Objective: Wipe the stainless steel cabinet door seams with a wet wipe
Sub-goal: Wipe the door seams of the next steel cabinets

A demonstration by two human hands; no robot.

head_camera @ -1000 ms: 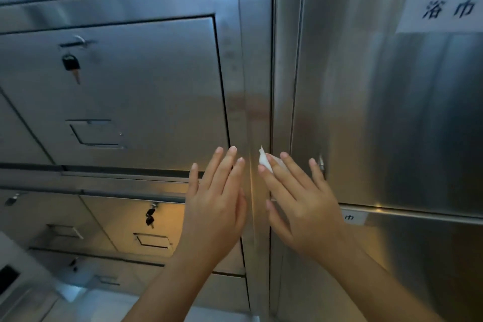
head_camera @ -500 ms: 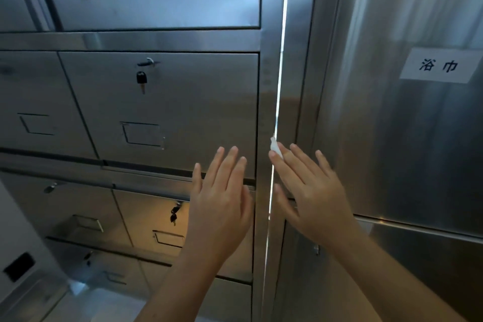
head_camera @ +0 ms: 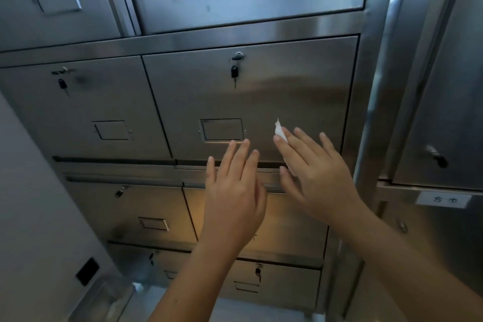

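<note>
My right hand (head_camera: 316,172) is raised flat in front of a stainless steel cabinet door (head_camera: 261,102), with a small white wet wipe (head_camera: 280,131) held under its fingers; a corner of the wipe pokes up past the fingertips. The hand is left of the vertical seam (head_camera: 350,97) at the door's right edge. My left hand (head_camera: 235,191) is beside it, fingers together and extended, holding nothing, over the horizontal gap (head_camera: 269,165) below the door. Whether either hand touches the metal I cannot tell.
Rows of steel locker doors fill the view, several with black keys (head_camera: 234,72) hanging in locks and label frames (head_camera: 222,129). A taller cabinet with a white paper label (head_camera: 443,199) stands at the right. A pale wall (head_camera: 34,204) is at the left.
The view has swung right to left and both hands have shifted left: my right hand with the wipe has left the vertical seam between the cabinets and is now over the locker door face.
</note>
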